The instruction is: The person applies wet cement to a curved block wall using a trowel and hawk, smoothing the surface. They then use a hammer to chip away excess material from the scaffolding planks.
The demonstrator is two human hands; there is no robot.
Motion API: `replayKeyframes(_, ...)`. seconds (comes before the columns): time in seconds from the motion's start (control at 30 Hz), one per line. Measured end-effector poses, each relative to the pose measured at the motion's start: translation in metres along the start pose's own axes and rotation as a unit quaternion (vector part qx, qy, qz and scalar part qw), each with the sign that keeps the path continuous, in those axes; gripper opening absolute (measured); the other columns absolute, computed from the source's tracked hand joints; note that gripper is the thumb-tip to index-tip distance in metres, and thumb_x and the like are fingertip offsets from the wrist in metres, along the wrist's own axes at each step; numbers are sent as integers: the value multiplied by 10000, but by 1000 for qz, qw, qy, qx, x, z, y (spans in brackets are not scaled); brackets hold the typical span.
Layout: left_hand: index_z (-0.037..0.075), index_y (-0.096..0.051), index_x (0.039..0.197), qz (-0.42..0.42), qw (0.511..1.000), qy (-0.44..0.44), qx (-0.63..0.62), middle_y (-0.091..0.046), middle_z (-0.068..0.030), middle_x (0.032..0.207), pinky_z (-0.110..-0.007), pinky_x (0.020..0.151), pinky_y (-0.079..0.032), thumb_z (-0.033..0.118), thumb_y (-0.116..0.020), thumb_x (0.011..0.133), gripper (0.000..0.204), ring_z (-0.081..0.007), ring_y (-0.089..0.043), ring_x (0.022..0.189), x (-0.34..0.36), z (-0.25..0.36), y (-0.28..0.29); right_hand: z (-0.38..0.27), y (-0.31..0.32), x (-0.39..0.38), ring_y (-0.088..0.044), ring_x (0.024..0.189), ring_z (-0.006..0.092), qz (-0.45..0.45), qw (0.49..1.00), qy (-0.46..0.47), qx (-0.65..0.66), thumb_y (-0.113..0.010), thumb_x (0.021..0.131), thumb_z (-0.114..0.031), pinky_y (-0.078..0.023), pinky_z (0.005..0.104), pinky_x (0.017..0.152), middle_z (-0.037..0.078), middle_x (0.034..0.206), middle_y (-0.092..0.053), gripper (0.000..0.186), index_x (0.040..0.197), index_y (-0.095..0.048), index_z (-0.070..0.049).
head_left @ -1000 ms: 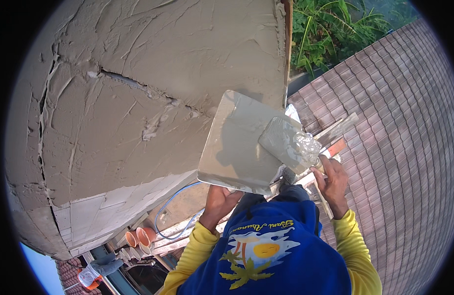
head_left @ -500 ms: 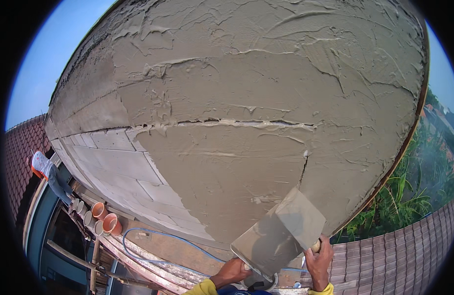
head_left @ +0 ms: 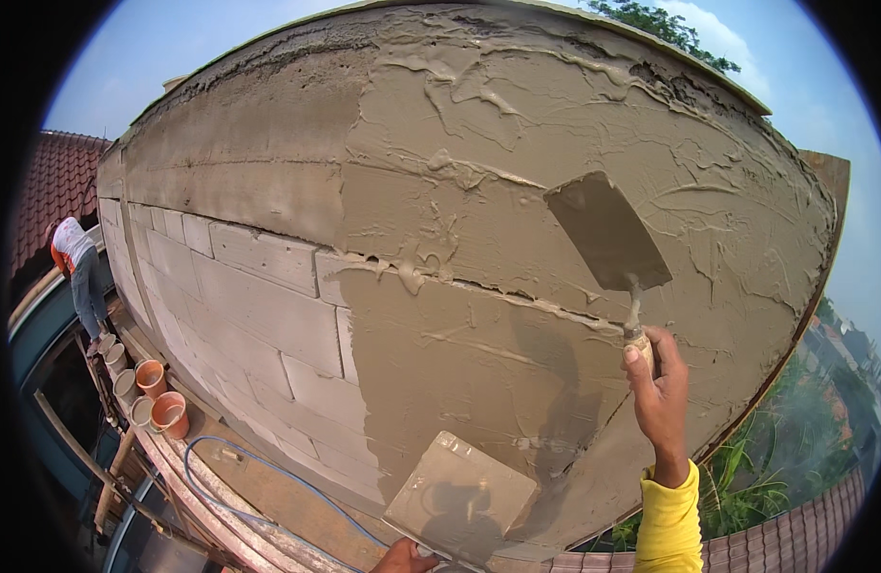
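Note:
My right hand (head_left: 656, 387) is wrapped round the pale handle of a trowel (head_left: 607, 234), raised with its flat blade over the wet grey plaster (head_left: 736, 286) on the upper right of the wall. Low at the bottom centre, my left hand (head_left: 407, 558) grips a square plastering board (head_left: 459, 487), which carries a thin smear of grey mortar. Left of the plaster, pale blocks (head_left: 249, 315) show. A cracked horizontal seam crosses the middle of the wall.
A plank walkway (head_left: 221, 477) with a blue hose runs along the wall's foot, holding orange buckets (head_left: 168, 415) and several grey ones. A person (head_left: 77, 267) bends at the far left beside a red tiled roof (head_left: 49, 191). Plants and roof tiles lie below right.
My right hand has lifted the trowel off the board and raised it up the wall. The board stays low in my left hand. The view has tilted upward to the wall.

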State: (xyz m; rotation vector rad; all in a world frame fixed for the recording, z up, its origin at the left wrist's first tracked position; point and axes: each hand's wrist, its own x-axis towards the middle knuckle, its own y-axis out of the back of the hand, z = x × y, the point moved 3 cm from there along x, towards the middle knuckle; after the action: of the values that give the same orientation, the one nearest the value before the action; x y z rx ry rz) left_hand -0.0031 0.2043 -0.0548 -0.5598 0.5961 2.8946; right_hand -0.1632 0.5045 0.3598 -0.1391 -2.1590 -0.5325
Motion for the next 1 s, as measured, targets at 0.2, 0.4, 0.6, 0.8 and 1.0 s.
replayKeyframes(0.2,-67,-655,1191,141,966,-205,-70,-677,-115,838,-398,616,-517,334,-883,887,552,-173,-603,718,38,-119,15,-98,-40,115,-573,755,133,-52,985,126,-110,-799,998,-327,-486,312,678,74,859,-670,398,1186,-674,1)
replayKeyframes(0.4,-97,-650,1229,133,982,-126,-33,-711,-131,874,-402,628,-534,297,-843,889,555,-186,-636,732,58,-143,49,-144,-62,196,-627,713,208,-71,946,223,-223,-695,1065,-436,-506,380,656,144,905,-734,461,1240,-685,-10)
replayKeyframes(0.6,-152,-633,1228,198,977,-71,-25,-735,-231,971,-446,770,-572,333,-841,872,637,-284,-696,899,63,-149,80,-183,-113,231,-645,681,191,-118,939,179,-268,-602,1114,-467,-524,409,657,114,856,-706,477,1236,-669,-11)
replayKeyframes(0.8,-170,-617,1274,161,979,-114,-55,-723,-315,1176,-453,917,-571,312,-825,884,654,-356,-703,1099,68,-177,112,-199,-203,226,-561,642,467,-110,897,261,-339,-576,1130,-398,-443,535,630,284,662,-551,432,1064,-606,28)
replayKeyframes(1.0,-158,-610,1288,142,976,-126,-102,-728,-283,1162,-434,882,-578,274,-817,898,617,-326,-702,1056,55,-167,135,-170,-229,131,-635,721,477,-218,876,228,-365,-577,1128,-370,-482,563,660,255,781,-630,374,1129,-594,4)
